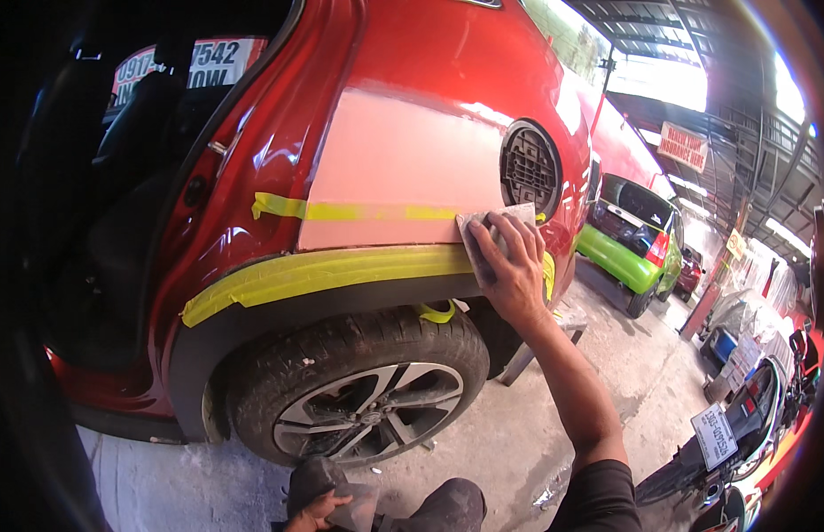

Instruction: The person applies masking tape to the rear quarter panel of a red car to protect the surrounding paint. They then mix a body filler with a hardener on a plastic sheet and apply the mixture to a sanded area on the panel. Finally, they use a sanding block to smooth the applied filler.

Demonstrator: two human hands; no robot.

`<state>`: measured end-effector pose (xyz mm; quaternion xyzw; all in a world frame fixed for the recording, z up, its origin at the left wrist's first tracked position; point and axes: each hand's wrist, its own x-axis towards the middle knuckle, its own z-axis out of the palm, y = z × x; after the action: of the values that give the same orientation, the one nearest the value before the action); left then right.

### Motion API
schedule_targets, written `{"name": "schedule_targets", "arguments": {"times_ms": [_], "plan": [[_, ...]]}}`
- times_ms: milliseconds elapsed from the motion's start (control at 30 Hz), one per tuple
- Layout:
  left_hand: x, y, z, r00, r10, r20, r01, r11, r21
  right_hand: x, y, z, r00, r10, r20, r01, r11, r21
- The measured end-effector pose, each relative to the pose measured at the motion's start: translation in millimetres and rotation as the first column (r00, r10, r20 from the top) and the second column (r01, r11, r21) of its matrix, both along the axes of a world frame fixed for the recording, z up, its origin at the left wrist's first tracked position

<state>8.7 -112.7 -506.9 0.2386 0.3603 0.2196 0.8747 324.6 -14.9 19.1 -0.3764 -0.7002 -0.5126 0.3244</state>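
My right hand (515, 266) presses a grey piece of sandpaper (474, 248) against the rear side panel of a red car, just below the round fuel filler recess (530, 168); whether a block lies under the paper is hidden. Pale pink filler (394, 160) covers the panel to its left. Yellow masking tape (328, 277) runs along the wheel arch edge, and a thinner yellow strip (359, 212) crosses the pink area. Low down, by my knee, my left hand (314, 514) is closed on a flat greyish sheet (357, 505), whose kind I cannot make out.
The car's rear wheel (367, 408) stands under the dark arch trim, with a loose curl of tape (438, 312) over the tyre. At left the door opening shows a dark interior. A green car (629, 235) and a motorcycle (695, 470) stand to the right on the concrete floor.
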Motion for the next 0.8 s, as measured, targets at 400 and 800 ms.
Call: {"name": "schedule_targets", "arguments": {"times_ms": [400,800], "plan": [[-2.2,-2.4,14.9,0.999,-0.012,-0.051,0.014,0.999,0.033,-28.9,-17.9,86.5,0.995,0.066,-0.079,-0.066,0.998,-0.002],[-1.0,-1.9,-4.9,0.998,0.001,0.069,-0.001,1.0,-0.003,-45.6,4.6,86.6,0.995,0.088,-0.045,-0.093,0.985,-0.142]]}}
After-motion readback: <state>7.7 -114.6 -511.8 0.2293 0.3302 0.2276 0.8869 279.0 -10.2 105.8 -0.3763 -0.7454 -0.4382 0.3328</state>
